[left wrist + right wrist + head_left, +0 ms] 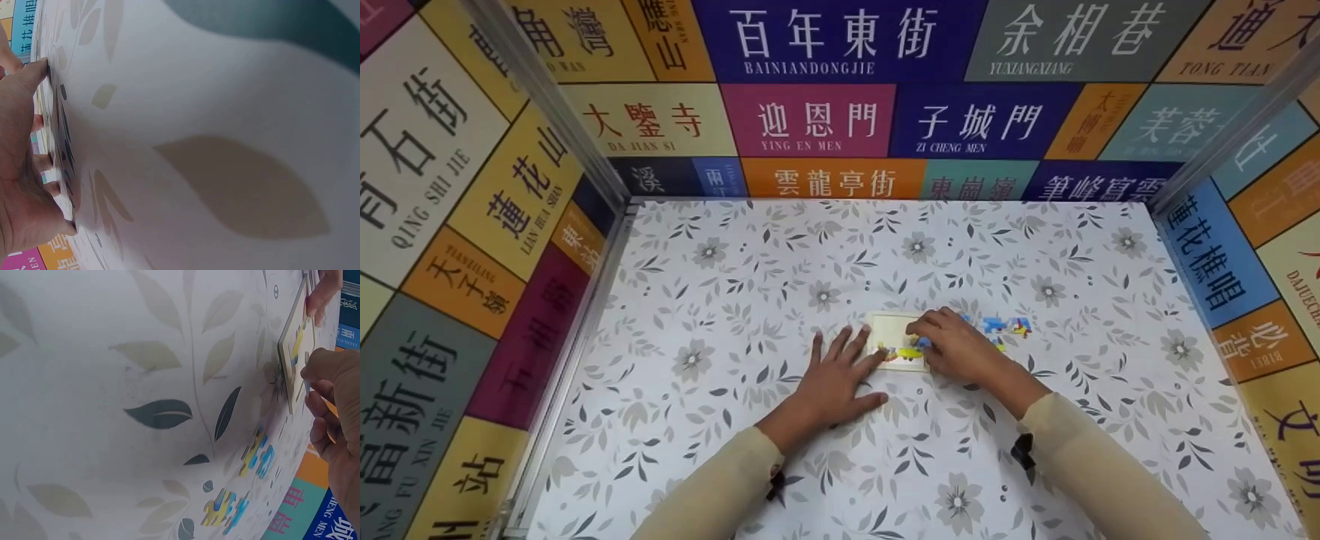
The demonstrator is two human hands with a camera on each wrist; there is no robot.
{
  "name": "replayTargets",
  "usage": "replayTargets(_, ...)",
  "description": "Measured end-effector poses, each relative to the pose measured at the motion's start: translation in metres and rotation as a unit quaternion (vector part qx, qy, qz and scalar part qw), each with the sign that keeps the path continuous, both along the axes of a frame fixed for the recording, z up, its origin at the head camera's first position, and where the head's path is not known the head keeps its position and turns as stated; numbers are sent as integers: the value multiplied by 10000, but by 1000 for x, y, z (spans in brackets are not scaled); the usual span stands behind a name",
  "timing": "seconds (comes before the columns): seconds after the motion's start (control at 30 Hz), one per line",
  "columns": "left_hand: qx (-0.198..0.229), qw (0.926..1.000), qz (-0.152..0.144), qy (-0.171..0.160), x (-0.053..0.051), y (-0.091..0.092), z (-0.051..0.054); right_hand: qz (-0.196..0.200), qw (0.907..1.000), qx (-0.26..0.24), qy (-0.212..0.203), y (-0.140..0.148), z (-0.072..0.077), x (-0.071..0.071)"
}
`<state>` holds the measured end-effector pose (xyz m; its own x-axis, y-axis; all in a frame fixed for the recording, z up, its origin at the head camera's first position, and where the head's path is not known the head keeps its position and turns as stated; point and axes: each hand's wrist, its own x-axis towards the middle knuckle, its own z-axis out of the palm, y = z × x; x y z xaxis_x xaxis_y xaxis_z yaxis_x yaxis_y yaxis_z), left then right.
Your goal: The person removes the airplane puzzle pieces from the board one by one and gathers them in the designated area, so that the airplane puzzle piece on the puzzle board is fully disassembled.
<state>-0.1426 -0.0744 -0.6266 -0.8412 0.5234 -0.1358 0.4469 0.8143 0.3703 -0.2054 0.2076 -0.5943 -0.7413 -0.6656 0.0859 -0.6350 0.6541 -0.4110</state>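
Note:
A small wooden puzzle tray [891, 330] lies on the patterned cloth, with several coloured jigsaw pieces [910, 352] along its near edge. My left hand [831, 386] is spread flat, its fingers at the tray's left side; the left wrist view shows its fingertips on the cloth. Over the tray's right part, my right hand [964, 352] pinches a small bluish puzzle piece [307, 386] between thumb and finger. Its picture is mostly hidden. Loose blue and yellow pieces [220, 507] lie on the cloth beside the tray.
More loose pieces [996, 325] lie just right of the right hand. The white leaf-print tabletop [780, 262] is bordered by panels [825, 120] with large printed characters at the back and both sides.

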Motion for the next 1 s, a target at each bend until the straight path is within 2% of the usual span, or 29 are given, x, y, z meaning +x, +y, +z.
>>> replayTargets(0.17, 57, 10000, 24, 14, -1, 0, 0, 78, 9998, -92, 158, 8, 2, 1)
replayTargets(0.53, 49, 10000, 38, -13, 0, 1, 0, -38, 9989, -215, 415, 36, 1, 8)
replayTargets(0.83, 34, 10000, 33, 65, -1, 2, 1, -315, 9994, 42, 104, 61, 8, 13)
replayTargets(1.0, 62, 10000, 0, 13, -1, 2, -1, -310, 9987, -26, 393, 74, 6, 16)
